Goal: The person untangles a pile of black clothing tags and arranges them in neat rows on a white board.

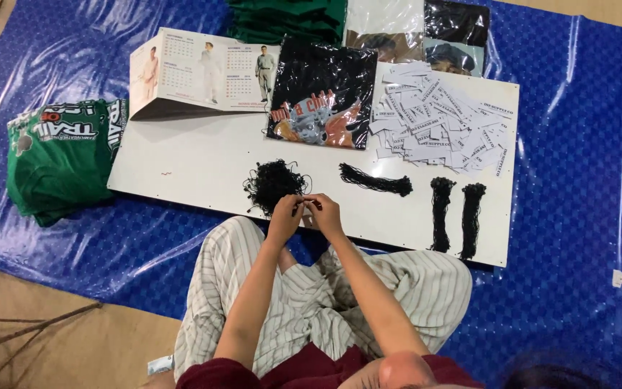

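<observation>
While a black string (pixel 309 202) is pinched between both hands, left (pixel 286 213) and right (pixel 323 211), at the board's (pixel 196 162) near edge, a tangled pile (pixel 273 184) lies just beside. Bundles (pixel 455 216) and tags (pixel 437 119) are spread toward the right edge.

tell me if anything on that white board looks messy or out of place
One clump of black strings by the left hand lies loose and tangled, while the other bundles are neat. The paper tags sit in a scattered heap.

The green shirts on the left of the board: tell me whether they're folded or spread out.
Folded. The green shirts lie as a compact stack on the blue tarp, layered edges showing along the lower side, beside the white board.
</observation>
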